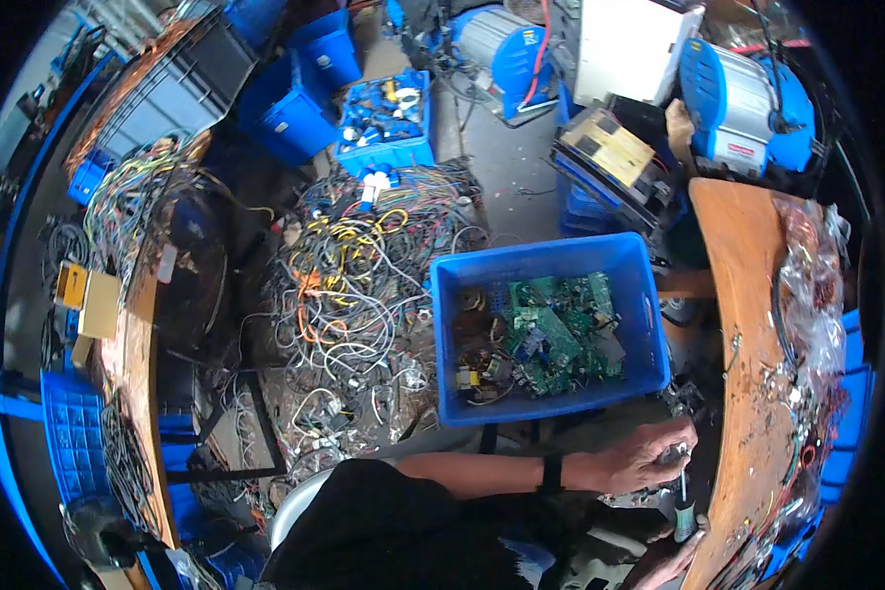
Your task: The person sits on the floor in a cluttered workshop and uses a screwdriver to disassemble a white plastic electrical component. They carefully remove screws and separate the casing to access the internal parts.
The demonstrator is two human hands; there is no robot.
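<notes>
My left arm, with a dark band at the wrist, reaches across to the right. The fingers of my left hand (644,458) are closed around a small greyish part (672,454), mostly hidden by the fingers. Just below it is a screwdriver (684,521) with a green and dark handle, its thin shaft pointing up at that part. My right hand (667,562), at the lower right, has its fingers at the bottom of the handle. Both hands are beside the wooden bench's edge. Past my left forearm stands a blue crate (442,339) holding green circuit boards (556,334) and small components.
A wooden bench (742,285) with scraps and clear plastic (811,285) runs along the right. Tangled cables (349,285) cover the floor left of the crate. Farther off are a blue bin of parts (388,152) and blue-and-silver machines (506,54). Another wooden bench edge (140,393) stands left.
</notes>
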